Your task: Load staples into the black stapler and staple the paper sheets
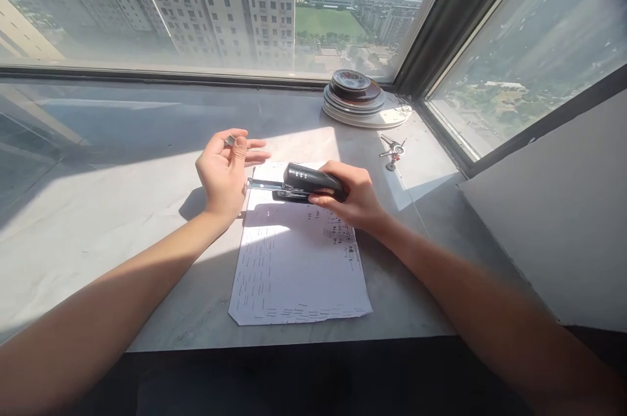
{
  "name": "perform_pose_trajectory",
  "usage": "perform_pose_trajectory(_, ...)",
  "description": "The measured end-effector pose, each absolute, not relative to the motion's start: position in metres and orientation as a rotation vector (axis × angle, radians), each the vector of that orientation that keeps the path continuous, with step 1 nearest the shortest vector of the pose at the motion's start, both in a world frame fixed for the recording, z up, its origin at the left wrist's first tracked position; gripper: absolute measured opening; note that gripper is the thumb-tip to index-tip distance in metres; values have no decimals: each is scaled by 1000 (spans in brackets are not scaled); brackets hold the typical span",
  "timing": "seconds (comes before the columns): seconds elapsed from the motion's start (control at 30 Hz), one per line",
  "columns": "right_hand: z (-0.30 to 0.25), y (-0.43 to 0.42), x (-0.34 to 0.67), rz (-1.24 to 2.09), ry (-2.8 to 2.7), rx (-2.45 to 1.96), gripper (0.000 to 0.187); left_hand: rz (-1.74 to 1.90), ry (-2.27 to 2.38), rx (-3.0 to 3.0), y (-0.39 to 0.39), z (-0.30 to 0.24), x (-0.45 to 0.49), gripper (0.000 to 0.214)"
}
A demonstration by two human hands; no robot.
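Note:
My right hand is wrapped round a black stapler above the sheets of paper. A metal staple tray sticks out of the stapler's left end, near my left wrist. My left hand is raised beside it, pinching a short strip of staples between thumb and index finger while the other fingers stretch to the right. Beneath the stapler lies white paper, with handwriting near its right edge and many staple-like dashes along the left and bottom edges.
At the back right of the marble sill stands a stack of plates. A small metal object with prongs lies in front of it. Window panes with dark frames border the sill, and a white wall rises at right.

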State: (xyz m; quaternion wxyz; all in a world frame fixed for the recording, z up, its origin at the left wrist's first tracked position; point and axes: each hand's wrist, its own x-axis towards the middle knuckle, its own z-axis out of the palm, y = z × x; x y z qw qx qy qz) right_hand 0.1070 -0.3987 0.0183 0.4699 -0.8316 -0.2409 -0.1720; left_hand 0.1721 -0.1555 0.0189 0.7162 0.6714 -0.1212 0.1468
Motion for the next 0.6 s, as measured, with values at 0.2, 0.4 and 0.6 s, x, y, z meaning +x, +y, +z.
perform_pose_trajectory(0.2, 11, -401, 115, -81, -656, -2104, 29, 419, -449, 1685, -148, 12, 180, 36)
perform_pose_trajectory(0.4, 13, -404, 118, -240, -706, -2073, 31, 422, -769, 1827, -148, 8, 188, 27)
perform_pose_trajectory(0.6, 17, -401, 118, -215, -956, -2016, 45, 387, -851, 1926, -150, 4, 184, 27)
